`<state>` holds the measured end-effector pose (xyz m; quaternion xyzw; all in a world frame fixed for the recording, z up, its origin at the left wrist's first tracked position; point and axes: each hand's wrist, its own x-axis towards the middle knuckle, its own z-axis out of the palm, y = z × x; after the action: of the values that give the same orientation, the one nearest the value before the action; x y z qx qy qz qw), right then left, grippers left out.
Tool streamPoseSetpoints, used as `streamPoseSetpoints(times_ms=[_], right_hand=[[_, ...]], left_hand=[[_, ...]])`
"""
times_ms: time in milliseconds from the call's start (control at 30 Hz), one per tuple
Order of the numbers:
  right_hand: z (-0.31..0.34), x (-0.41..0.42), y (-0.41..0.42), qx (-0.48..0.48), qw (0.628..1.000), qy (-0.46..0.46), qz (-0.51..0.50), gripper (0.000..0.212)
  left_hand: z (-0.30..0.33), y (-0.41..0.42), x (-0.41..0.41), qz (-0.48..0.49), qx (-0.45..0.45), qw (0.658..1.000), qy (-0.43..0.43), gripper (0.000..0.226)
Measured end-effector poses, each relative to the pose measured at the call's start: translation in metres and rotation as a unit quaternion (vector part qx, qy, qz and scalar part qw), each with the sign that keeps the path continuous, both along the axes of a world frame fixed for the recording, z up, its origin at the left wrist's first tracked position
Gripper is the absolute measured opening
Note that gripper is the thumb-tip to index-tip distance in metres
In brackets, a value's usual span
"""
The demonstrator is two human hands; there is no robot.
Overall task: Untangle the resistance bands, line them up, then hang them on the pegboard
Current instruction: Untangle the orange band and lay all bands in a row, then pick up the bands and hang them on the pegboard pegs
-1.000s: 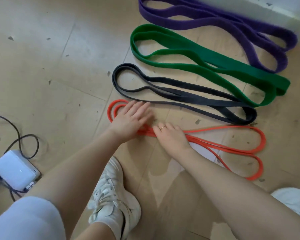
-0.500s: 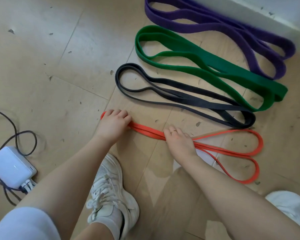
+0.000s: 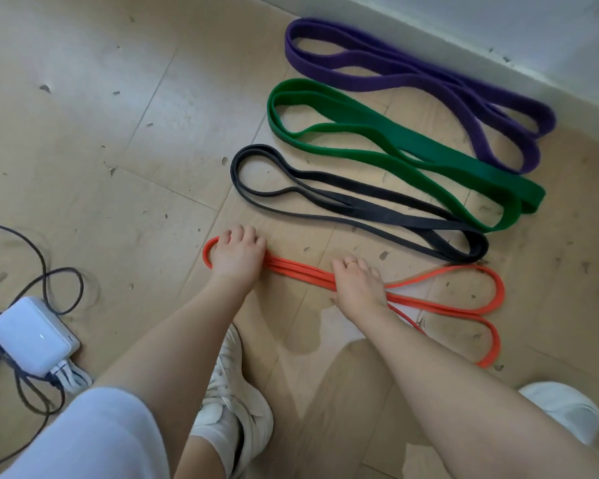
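Gathering the orange band (image 3: 301,271) on the floor (image 3: 118,133), the left hand (image 3: 237,259) is curling over its end loop while the right hand (image 3: 357,286) is clasping its middle, apparently straightening it beside the black band (image 3: 377,212).

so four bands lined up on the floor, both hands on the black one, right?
Not quite. Four bands are lined up on the floor, but both hands are on the orange band, not the black band. The head view shows the left hand at its looped end and the right hand mid-length. The black, green and purple bands lie untouched.
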<state>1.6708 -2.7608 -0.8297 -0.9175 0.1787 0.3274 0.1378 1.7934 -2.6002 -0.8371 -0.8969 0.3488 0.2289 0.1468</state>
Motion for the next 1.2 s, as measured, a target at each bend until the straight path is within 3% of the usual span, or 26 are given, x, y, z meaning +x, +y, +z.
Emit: streamPoseSetpoints(times_ms=[100, 200, 300, 433, 600, 900, 1033, 1200], right_hand=[[0.021, -0.018, -0.010, 0.035, 0.999, 0.021, -0.019, 0.068], [0.052, -0.031, -0.025, 0.053, 0.997, 0.027, -0.040, 0.056], [0.089, -0.031, -0.044, 0.076, 0.995, 0.028, -0.064, 0.050], [0.135, -0.015, -0.071, 0.092, 0.990, -0.044, -0.094, 0.046], [0.165, 0.031, -0.097, 0.096, 0.974, -0.163, -0.122, 0.042], [0.079, 0.176, -0.177, 0.053, 0.962, -0.245, -0.105, 0.057], [0.044, 0.233, -0.200, 0.036, 0.965, -0.245, -0.082, 0.052], [0.016, 0.284, -0.206, 0.011, 0.975, -0.222, -0.026, 0.045]], left_hand=[[0.009, -0.009, -0.003, -0.002, 0.029, 1.000, 0.011, 0.045], [0.033, -0.017, -0.005, 0.000, 0.048, 0.999, 0.022, 0.060], [0.065, -0.030, -0.001, 0.020, 0.035, 0.998, 0.058, 0.053], [0.118, -0.064, 0.005, 0.133, -0.115, 0.974, 0.140, 0.046], [0.164, -0.112, 0.031, 0.228, -0.316, 0.911, 0.137, 0.046], [0.072, -0.199, 0.158, 0.366, -0.380, 0.845, 0.082, 0.049], [0.034, -0.220, 0.203, 0.481, -0.389, 0.783, 0.069, 0.046], [0.003, -0.232, 0.236, 0.489, -0.400, 0.773, 0.065, 0.035]])
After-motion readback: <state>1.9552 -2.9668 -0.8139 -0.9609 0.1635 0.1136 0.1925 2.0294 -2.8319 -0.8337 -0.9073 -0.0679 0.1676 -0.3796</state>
